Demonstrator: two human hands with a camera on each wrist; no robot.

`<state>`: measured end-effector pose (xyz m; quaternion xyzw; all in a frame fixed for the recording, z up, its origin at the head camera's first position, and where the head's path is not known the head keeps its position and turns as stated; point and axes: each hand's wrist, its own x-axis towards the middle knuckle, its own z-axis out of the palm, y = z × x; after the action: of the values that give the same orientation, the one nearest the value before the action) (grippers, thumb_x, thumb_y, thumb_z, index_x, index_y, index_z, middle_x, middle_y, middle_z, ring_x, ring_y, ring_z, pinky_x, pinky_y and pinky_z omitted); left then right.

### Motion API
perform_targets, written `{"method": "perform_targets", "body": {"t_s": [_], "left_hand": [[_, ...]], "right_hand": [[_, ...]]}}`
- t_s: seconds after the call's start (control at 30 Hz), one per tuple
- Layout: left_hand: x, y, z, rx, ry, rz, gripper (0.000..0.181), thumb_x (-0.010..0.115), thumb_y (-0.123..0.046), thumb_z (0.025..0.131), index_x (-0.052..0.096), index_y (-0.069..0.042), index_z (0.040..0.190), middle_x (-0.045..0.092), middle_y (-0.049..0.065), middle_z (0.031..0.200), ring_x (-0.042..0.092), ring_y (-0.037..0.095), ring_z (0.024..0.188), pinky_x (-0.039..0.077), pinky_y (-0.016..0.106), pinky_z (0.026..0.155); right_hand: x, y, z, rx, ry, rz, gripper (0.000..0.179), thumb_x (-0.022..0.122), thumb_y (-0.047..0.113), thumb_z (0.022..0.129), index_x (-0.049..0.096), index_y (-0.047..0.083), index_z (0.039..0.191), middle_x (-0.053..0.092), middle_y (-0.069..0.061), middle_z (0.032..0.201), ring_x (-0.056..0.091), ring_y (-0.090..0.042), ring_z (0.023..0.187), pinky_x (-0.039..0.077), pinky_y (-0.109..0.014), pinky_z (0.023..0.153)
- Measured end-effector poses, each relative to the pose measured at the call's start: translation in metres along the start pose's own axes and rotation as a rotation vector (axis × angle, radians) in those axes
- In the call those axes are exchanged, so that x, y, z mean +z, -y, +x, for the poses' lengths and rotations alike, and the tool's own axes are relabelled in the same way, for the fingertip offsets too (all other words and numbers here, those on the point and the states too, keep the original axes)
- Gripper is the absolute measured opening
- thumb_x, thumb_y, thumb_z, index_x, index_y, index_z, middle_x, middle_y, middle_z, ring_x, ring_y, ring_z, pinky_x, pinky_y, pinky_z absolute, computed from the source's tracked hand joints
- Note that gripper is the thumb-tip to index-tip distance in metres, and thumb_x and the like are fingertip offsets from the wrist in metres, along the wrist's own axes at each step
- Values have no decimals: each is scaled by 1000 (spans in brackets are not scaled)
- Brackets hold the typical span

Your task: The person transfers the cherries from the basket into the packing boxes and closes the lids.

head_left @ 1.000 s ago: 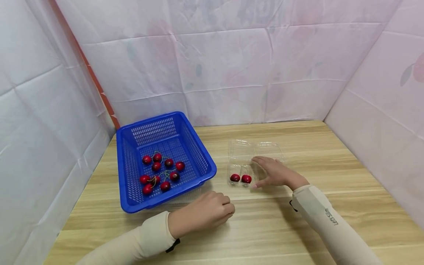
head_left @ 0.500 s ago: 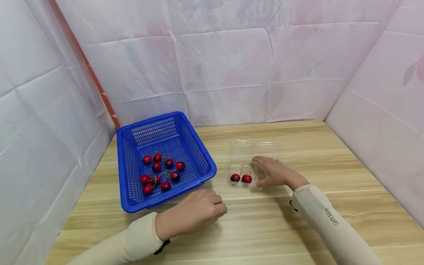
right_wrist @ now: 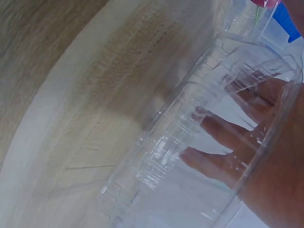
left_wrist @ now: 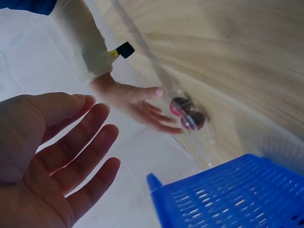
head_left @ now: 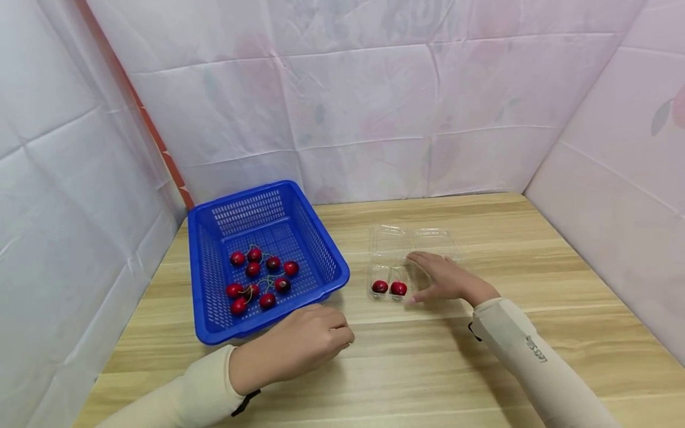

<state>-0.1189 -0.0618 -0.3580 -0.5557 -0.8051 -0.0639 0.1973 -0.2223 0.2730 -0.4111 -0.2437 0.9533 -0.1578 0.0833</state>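
Left hand point(head_left: 299, 348) hovering, fingers loosely spread, grip empty; right hand point(head_left: 444, 278) flat, fingers extended.

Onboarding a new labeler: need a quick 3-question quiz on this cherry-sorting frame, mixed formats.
1. True or false: the left hand holds a cherry.
2. How many cherries lie in the clear clamshell box?
3. The right hand rests on: A) the blue basket B) the clamshell box C) the bare wooden table only.

Key: 1 false, its palm is empty in the left wrist view. 2 two. 3 B.
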Motion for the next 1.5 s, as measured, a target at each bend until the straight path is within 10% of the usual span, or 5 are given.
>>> {"method": "perform_targets", "body": {"t_s": [0.27, 0.97, 1.5], "left_hand": [[-11, 7, -3, -6, -96, -12, 4, 67, -18, 89, 70, -18, 85, 59, -6, 79, 55, 8, 72, 48, 22, 65], [-31, 35, -12, -130, -79, -145, 10, 72, -14, 85, 72, -14, 96, 67, -3, 95, 64, 10, 89, 54, 25, 78], [-45, 64, -16, -208, -92, -79, 15, 75, -12, 82, 73, -12, 97, 69, 0, 96, 66, 14, 91, 55, 28, 79]], "right_hand": [[-2, 0, 1, -3, 1, 12, 94, 80, 43, 73, 37, -3, 143, 39, -25, 145, 34, -45, 134, 19, -74, 101], [-1, 1, 1, 3, 10, 13, 95, 80, 44, 73, 37, -4, 142, 39, -25, 145, 34, -46, 134, 20, -74, 100], [-2, 2, 1, 5, 25, 22, 95, 81, 42, 73, 37, -4, 143, 38, -26, 145, 33, -46, 134, 20, -74, 100]]}}
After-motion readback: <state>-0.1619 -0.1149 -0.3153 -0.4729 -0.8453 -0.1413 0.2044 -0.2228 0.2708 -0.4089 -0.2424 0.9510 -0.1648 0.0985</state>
